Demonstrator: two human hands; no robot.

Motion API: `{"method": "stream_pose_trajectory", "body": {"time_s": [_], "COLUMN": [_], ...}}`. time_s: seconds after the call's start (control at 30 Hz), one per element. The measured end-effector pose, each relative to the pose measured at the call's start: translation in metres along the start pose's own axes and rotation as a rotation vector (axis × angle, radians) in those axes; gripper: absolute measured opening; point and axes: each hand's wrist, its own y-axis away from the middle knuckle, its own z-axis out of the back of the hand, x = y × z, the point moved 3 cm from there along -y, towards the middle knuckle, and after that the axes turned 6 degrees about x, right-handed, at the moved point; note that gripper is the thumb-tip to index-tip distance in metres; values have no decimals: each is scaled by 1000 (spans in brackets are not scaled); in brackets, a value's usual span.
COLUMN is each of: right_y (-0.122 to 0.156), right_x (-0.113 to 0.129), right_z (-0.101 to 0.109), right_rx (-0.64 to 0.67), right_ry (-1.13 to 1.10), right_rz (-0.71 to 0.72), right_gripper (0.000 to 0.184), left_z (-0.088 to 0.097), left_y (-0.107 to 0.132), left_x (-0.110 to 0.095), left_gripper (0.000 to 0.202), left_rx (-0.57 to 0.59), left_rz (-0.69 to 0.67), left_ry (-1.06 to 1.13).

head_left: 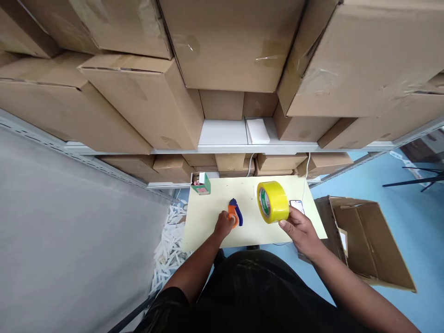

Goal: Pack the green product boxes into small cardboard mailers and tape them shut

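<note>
yellow tape (277, 201) in right hand (304, 231)

Cream table (201, 222): green box (201, 186) far left, phone (297, 204) right.

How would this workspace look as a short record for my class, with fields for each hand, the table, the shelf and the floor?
Left hand: holds an orange and blue tape dispenser; lifted or resting, unclear
Right hand: grips a yellow tape roll by its near edge
Table: pale yellow; green box at far left corner, phone at right, partly hidden
Shelf: cardboard boxes beyond the table
Floor: blue; open carton right of the table
</note>
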Motion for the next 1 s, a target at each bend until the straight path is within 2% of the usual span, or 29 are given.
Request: {"method": "stream_pose_trajectory", "body": {"time_s": [0.13, 0.23, 0.27, 0.37, 0.47, 0.53, 0.57, 0.63, 0.73, 0.83, 0.9, 0.93, 1.0], "right_y": [3, 4, 4, 2, -3, -6, -7, -8, -5, -5, -10, -14, -23], "right_x": [1, 4, 6, 13, 22, 28, 30, 34, 38, 40, 38, 36, 32], "right_z": [1, 1, 1, -1, -9, -18, -23, -31, -33, -21, -10, -7, -13], "right_rx": [-17, -41, -44, -40, -10, 23, 39, 64, 82, -29, -159, -175, -58], "right_ry": [4, 36, 61, 229, 486, 623, 670, 725, 720, 568, 355, 222, -46], "right_rz": [42, 83, 101, 175, 323, 449, 504, 580, 638, 604, 462, 357, 127], "right_gripper": [35, 35, 35, 34, 33, 37, 39, 42, 44, 43, 47, 50, 56], "left_z": [16, 39, 47, 73, 87, 89, 89, 88, 88, 96, 104, 107, 110], "left_y": [12, 38, 51, 99, 149, 175, 185, 196, 207, 217, 224, 227, 234], "left_x": [-7, -26, -37, -86, -145, -179, -192, -210, -218, -218, -218, -219, -222], "left_gripper": [16, 15, 16, 24, 38, 49, 53, 53, 51, 55, 56, 55, 52], "left_rx": [22, 6, 6, 51, 206, 309, 344, 333, 315, 324, 277, 242, 173], "left_rz": [-5, -57, -95, -334, -553, -671, -688, -668, -654, -737, -823, -869, -955], "left_ry": [-97, -104, -88, 107, 285, 399, 464, 581, 662, 607, 465, 363, 152]}}
